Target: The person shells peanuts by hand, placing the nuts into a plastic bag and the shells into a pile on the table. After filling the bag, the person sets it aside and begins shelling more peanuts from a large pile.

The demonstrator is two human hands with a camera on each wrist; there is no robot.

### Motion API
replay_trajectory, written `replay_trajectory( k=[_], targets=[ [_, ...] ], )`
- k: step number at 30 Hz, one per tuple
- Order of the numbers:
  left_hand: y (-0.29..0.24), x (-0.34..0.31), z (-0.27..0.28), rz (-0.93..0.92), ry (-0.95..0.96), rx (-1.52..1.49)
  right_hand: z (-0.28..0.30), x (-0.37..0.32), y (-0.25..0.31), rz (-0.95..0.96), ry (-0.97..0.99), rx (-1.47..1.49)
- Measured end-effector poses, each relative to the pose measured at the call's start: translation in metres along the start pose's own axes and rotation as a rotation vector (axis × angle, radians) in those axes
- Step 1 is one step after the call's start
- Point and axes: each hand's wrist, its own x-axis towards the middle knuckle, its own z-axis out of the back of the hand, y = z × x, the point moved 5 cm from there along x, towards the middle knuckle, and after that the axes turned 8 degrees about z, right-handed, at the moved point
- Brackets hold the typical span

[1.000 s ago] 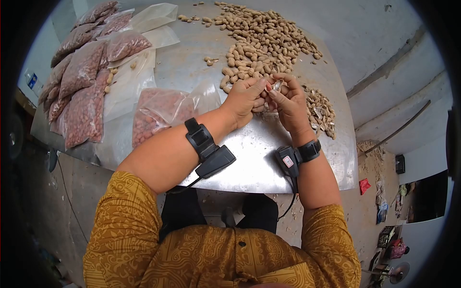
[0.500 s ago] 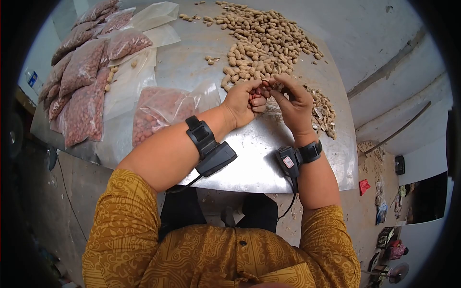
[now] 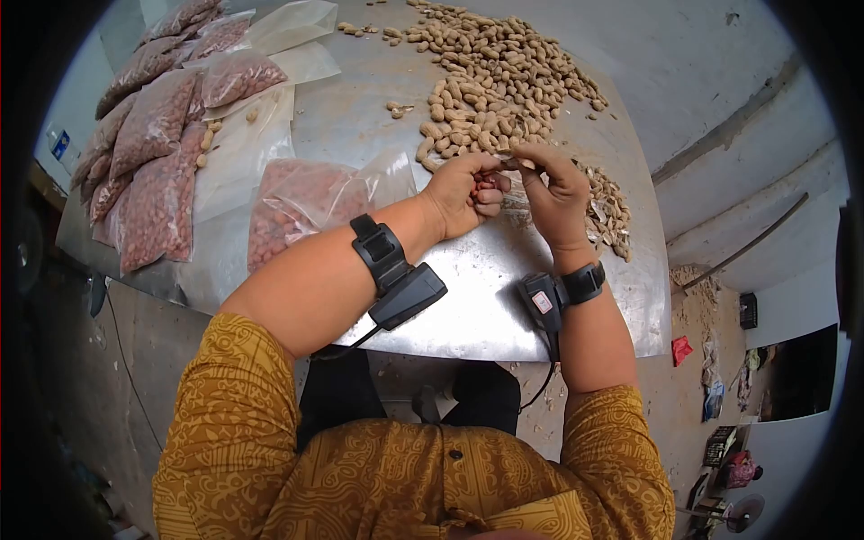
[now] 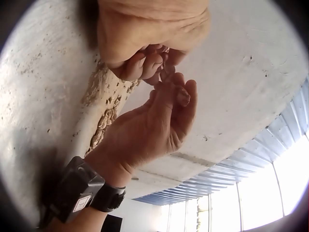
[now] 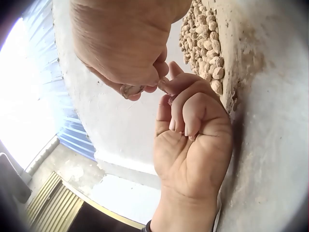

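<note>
My left hand [image 3: 457,198] curls its fingers round several red peanut kernels [image 3: 484,183], over the near end of the peanut heap. Its thumb and forefinger reach out to the fingertips of my right hand [image 3: 560,193]. There the right thumb and forefinger pinch a small peanut piece [image 4: 166,73], mostly hidden between the fingertips of both hands. In the right wrist view the left hand [image 5: 193,121] is palm up with bent fingers, right below the right hand [image 5: 123,43]. Behind the hands lie unshelled peanuts [image 3: 490,90] in a large heap.
Empty peanut shells [image 3: 609,211] are piled right of the hands on the metal table [image 3: 468,306]. A clear bag of red kernels [image 3: 301,211] lies beside the left forearm. More filled bags [image 3: 153,126] are stacked at the left edge, near flat plastic bags [image 3: 288,27].
A cracked shell was between both hands a second ago; then red kernels showed in the left palm. Now the left fingers have curled over them, and the right fingertips stay by the left thumb.
</note>
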Motion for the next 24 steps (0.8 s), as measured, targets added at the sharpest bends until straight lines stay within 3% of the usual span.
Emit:
replay_trajectory(
  k=[1, 4, 8, 11, 14, 18, 24],
  targets=[
    [0.001, -0.001, 0.0, 0.015, -0.025, 0.033, 0.004, 0.001, -0.003, -0.037, -0.017, -0.06],
    [-0.008, 0.0, 0.007, -0.168, -0.088, 0.034, 0.027, 0.002, -0.019, -0.151, -0.09, -0.292],
    [-0.022, -0.006, 0.011, -0.351, -0.169, -0.059, 0.055, 0.005, -0.035, -0.242, -0.032, -0.723],
    [-0.022, -0.008, 0.01, -0.354, -0.185, -0.109, 0.037, 0.003, -0.035, -0.059, 0.072, -0.736],
    [-0.022, -0.004, 0.013, -0.356, -0.137, -0.12, 0.006, 0.0, -0.028, -0.023, 0.295, -0.482],
    [-0.023, -0.003, 0.013, -0.35, -0.135, -0.091, -0.022, -0.008, -0.022, 0.077, 0.57, -0.354],
    [-0.022, -0.003, 0.013, -0.365, -0.132, -0.063, -0.026, -0.007, -0.026, 0.127, 0.555, -0.42]
  ],
)
